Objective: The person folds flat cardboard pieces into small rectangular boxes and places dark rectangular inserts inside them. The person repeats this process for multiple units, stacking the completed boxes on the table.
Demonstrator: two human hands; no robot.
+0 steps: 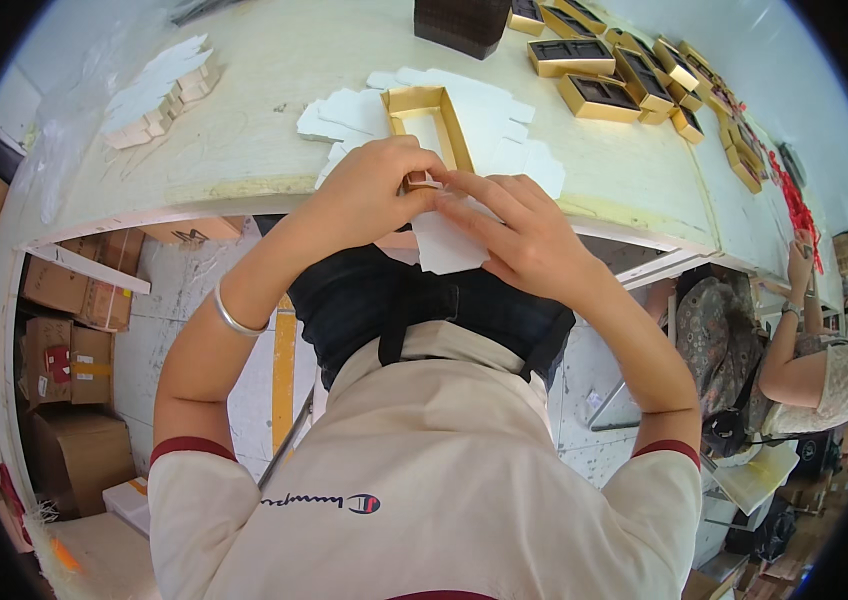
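Observation:
A gold cardboard box tray (460,140) with a white inside lies partly folded at the table's near edge. Its far and side walls stand up. My left hand (372,195) pinches the near left corner of the box, fingers curled. My right hand (519,228) grips the near right part, its fingers pressed on the near end. From that end a white cardboard flap (449,245) hangs down over the table edge, below both hands. Beneath the box lie several flat white cardboard blanks (519,150). My fingers hide part of the near wall.
Finished gold boxes with dark inserts (599,95) stand at the back right. A dark brown container (461,25) is at the far middle. More white blanks (159,90) are piled at left. Brown cartons (69,360) sit under the table. At right a person (804,375) sits by red ribbons (794,200).

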